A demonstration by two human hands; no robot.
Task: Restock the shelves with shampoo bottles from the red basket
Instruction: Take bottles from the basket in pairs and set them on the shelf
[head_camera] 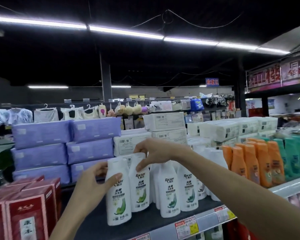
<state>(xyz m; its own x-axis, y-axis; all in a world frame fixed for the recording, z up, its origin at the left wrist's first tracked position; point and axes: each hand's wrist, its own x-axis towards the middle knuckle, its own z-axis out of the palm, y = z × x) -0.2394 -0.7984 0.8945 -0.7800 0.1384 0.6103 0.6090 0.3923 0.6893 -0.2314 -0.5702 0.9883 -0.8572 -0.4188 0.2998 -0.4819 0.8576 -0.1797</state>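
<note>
The left hand (93, 181) is wrapping thumb and fingers round the shoulder of a white shampoo bottle, the front bottle (119, 201), which is standing upright near the lip of the dark shelf (142, 222). Just right of and slightly behind that grip, the right hand (152, 153) is pinching the flat cap of a second bottle (140, 193) from above, thumb on the near face and fingers curling over the top. The two bottles are touching or nearly touching side by side. Further right of the right hand's grip, a row of matching white bottles (170, 196) is filling the shelf, with orange bottles (255, 167) beyond them; left of the left hand's grip, red boxes (29, 213) are crowding the shelf end. The red basket is not showing in this view. Judging from this, both bottles are being squared into the row. The front bottle is sitting close to the edge below the left grip, so letting go while it is leaning, or nudging it forward with the palm, could send it off the shelf. The cap pinch is giving little control over the second bottle's base; a sideways push there could tip it into the row on its right and topple those tall, narrow bottles one after another. The right forearm is also passing close above that row, and lowering it could knock caps.
</note>
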